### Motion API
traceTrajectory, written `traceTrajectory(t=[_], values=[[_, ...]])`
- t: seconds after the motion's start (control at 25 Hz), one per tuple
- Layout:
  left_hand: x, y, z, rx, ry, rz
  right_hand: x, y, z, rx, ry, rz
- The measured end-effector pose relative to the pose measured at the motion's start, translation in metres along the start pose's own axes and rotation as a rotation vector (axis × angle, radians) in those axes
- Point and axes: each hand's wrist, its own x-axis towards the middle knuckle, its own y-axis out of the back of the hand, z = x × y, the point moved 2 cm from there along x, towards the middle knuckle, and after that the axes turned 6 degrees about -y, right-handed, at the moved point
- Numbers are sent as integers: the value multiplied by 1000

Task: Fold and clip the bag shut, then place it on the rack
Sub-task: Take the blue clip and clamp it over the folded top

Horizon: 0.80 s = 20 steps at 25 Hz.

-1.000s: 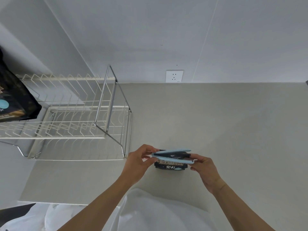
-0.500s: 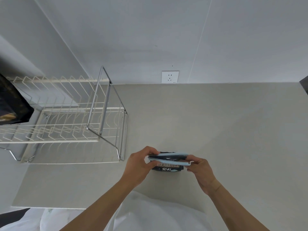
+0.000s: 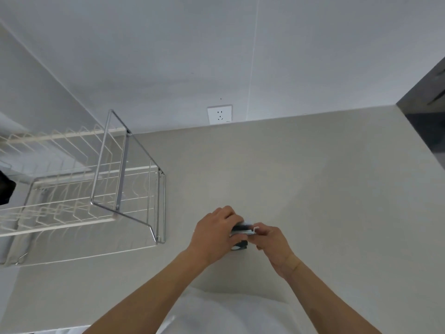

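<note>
A small black bag (image 3: 240,245) stands on the beige counter, mostly hidden behind my hands. A long light-blue clip (image 3: 248,229) lies across its folded top, its two arms nearly together. My left hand (image 3: 214,231) covers the clip's left half and the bag's top, fingers pressed down on them. My right hand (image 3: 272,239) pinches the clip's right end, where a small white latch sticks up. The two-tier wire rack (image 3: 96,189) stands to the left on the counter.
Another black bag (image 3: 6,191) shows at the far left edge on the rack's upper tier. A wall socket (image 3: 219,114) sits behind the counter (image 3: 313,189). A dark surface (image 3: 426,112) borders the counter's right end. My white clothing fills the bottom.
The clip's two arms have closed together over the bag's top. My hands have drawn closer, the left now covering more of the clip. The view has swung right, so the rack sits further left.
</note>
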Motion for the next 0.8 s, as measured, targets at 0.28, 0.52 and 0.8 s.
traceTrajectory(t=[0.28,0.52,0.8], values=[[3,2,3,16,24,-5,-8,19,-8,-40,109,-4],[7,1,6,47,-6,-29,-3,22,-12,-176,205,44],[7,0,5,23,-9,-24,1,24,-13,-247,264,44]])
